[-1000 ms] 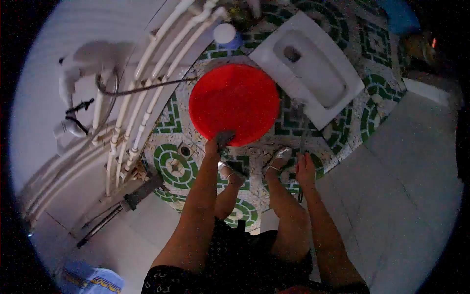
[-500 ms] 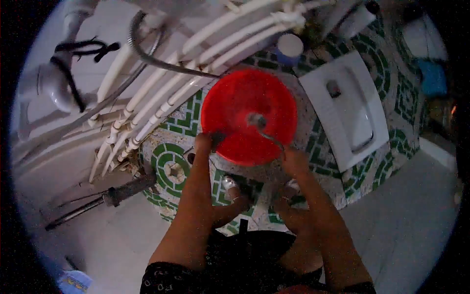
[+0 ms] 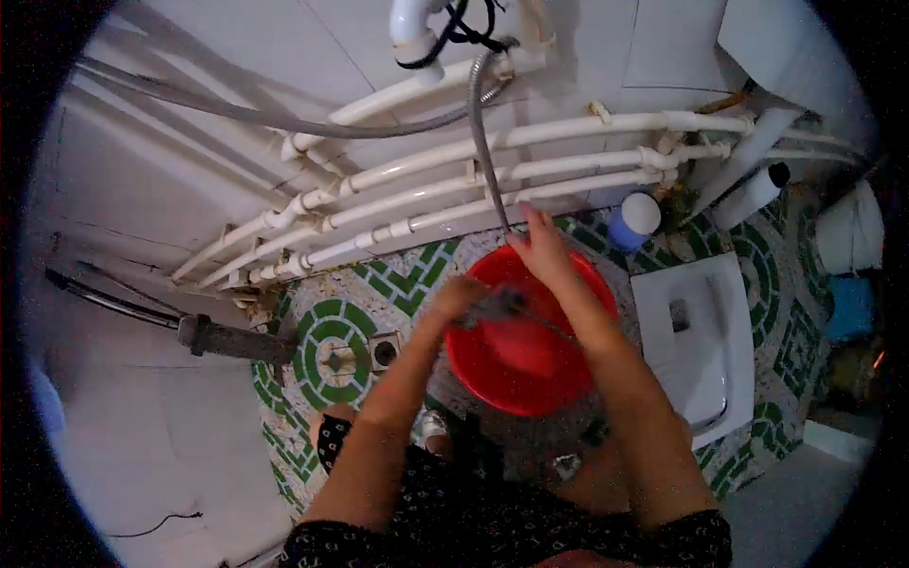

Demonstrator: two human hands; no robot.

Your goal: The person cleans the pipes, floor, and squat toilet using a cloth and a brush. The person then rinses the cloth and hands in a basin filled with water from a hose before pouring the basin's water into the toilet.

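Observation:
A round red basin (image 3: 535,402) stands on the tiled floor in front of my feet. My left hand (image 3: 458,299) is closed on a blurred dark grey thing (image 3: 498,305) over the basin's left side; its kind cannot be made out. From that thing a thin stick-like line runs right, towards my right forearm. Over the basin's far rim, my right hand (image 3: 543,250) grips the lower end of a grey flexible hose (image 3: 485,156), which hangs down from the wall. Where the hose ends is hidden by the hand.
White pipes (image 3: 407,227) run along the wall behind the basin. A squat toilet (image 3: 701,350) is set in the floor at right, with a blue-and-white container (image 3: 636,223) behind it. A floor drain (image 3: 383,352) lies at left, near a grey rod-like fixture (image 3: 222,338).
The view has turned towards the wall. My right hand has left the thin curved thing at the basin's near right and reached the hose. My left hand has moved inward over the basin.

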